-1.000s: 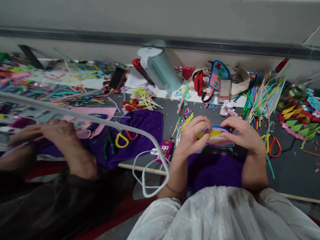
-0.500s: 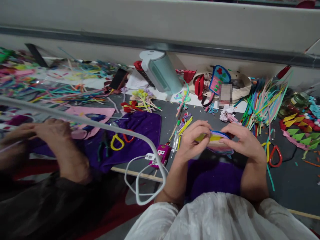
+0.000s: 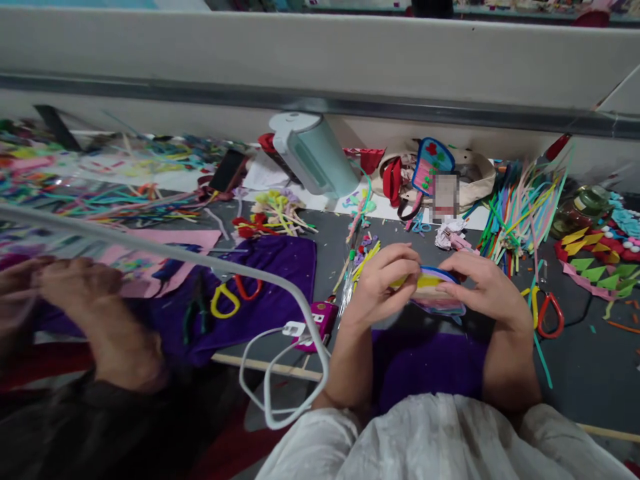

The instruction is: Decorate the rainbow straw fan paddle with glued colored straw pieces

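A curved, striped craft piece (image 3: 434,297) in yellow, beige and pink, edged in blue, is held up over the front of the table. My left hand (image 3: 386,285) pinches its left end between thumb and fingers. At the other end, my right hand (image 3: 481,287) grips the upper edge, thumb on the near side. Fingers cover both ends of the piece. Beneath it lies a purple cloth (image 3: 430,363). Scissors with red and yellow handles (image 3: 550,315) rest just right of my right forearm. Left of my left hand are thin yellow stems (image 3: 367,259).
A white cable (image 3: 240,267) crosses in front of the table to a magenta power strip (image 3: 321,323). A co-worker's hands (image 3: 80,283) work at the left. Behind stand a pale green jug (image 3: 320,157), a beige bag (image 3: 475,175) and a pipe-cleaner bundle (image 3: 520,207).
The view has tilted up and shifted slightly. My hands keep their hold on the striped piece with little change. The co-worker's hands have moved left.
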`<state>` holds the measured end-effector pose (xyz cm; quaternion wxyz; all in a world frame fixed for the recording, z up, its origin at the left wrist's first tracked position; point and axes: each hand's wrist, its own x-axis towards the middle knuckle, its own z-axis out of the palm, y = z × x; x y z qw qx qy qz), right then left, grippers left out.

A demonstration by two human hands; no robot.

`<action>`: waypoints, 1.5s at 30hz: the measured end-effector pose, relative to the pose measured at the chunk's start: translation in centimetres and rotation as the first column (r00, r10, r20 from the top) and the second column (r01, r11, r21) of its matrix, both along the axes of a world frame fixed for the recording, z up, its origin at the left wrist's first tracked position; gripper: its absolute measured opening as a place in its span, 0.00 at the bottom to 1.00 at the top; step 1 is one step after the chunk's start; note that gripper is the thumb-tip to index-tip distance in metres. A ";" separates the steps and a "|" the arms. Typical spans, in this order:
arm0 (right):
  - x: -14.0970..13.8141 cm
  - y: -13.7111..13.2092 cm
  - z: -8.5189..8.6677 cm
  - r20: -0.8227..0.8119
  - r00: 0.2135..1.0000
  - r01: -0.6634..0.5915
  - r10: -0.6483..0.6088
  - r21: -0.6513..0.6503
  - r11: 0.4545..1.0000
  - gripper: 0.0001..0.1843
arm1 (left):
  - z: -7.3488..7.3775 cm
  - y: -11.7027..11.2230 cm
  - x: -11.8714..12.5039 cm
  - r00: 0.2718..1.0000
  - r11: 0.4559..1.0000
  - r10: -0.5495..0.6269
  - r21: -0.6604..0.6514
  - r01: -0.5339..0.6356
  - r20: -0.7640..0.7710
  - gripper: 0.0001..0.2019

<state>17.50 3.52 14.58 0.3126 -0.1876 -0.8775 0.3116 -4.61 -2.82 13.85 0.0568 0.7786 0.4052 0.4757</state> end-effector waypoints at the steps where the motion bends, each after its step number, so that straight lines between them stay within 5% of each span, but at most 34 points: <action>1: 0.0 0.0 0.0 0.004 1.000 0.001 -0.001 -0.003 1.000 0.07 | -0.1 -0.1 0.0 1.000 1.000 0.004 -0.002 -0.004 0.005 0.07; 11: 0.0 -0.2 -0.1 -0.001 1.000 0.007 -0.007 -0.005 1.000 0.06 | -1.4 -0.2 0.3 0.992 0.996 0.065 0.061 -0.072 0.105 0.09; 45: 0.1 -0.3 0.4 0.021 1.000 0.005 -0.006 0.047 0.999 0.08 | -2.1 -0.3 0.8 0.989 0.988 0.084 0.121 -0.099 0.125 0.09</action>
